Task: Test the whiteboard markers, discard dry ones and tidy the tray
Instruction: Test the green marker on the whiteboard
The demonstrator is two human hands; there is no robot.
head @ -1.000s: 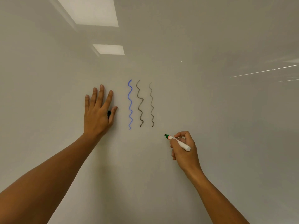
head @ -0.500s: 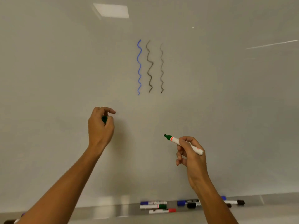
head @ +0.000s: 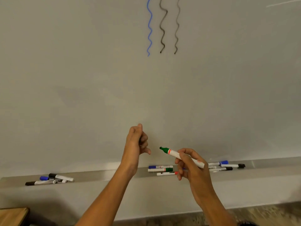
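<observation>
- Three wavy test lines [head: 161, 26], one blue and two dark, are on the whiteboard [head: 81, 79] above the tray [head: 114, 174]; no green line shows.
- Right hand [head: 189, 167] grips the uncapped green marker [head: 180, 157] just above the tray.
- Left hand [head: 137, 142] is curled, probably round its cap.
- Markers [head: 161, 170] lie scattered along the tray, untidied.

2 bare forearms, no sleeves, rings or watch.

A pale grey wall [head: 162, 198] runs below the hands. Low at far left sits a wooden furniture corner [head: 13, 216]. A speckled floor strip [head: 263, 212] shows lower right.
</observation>
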